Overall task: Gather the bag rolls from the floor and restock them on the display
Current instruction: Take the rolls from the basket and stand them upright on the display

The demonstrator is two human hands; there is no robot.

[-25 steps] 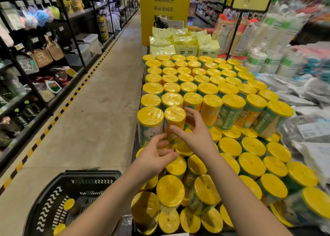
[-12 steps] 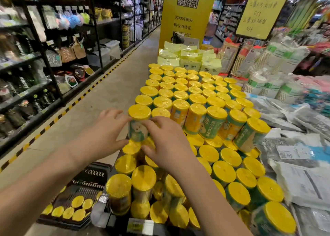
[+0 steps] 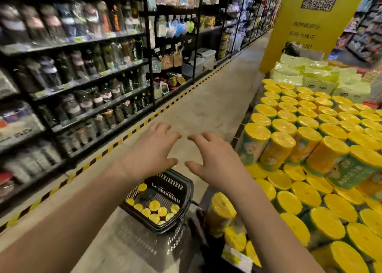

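Yellow-topped bag rolls stand packed in rows on the display at the right. A black basket sits on the floor below my hands, with several more yellow-topped rolls inside it. My left hand and my right hand hover side by side above the basket, left of the display. Both have fingers spread and hold nothing. My right hand is a short way left of the nearest upright roll.
Black shelving full of goods lines the left side of the aisle, edged by a yellow-black floor stripe. A yellow pillar stands beyond the display, with pale green packs behind the rolls. Bare floor runs ahead.
Both hands have let go of the rolls on the display and moved left, off it, to above the basket. The view has swung left toward the aisle.
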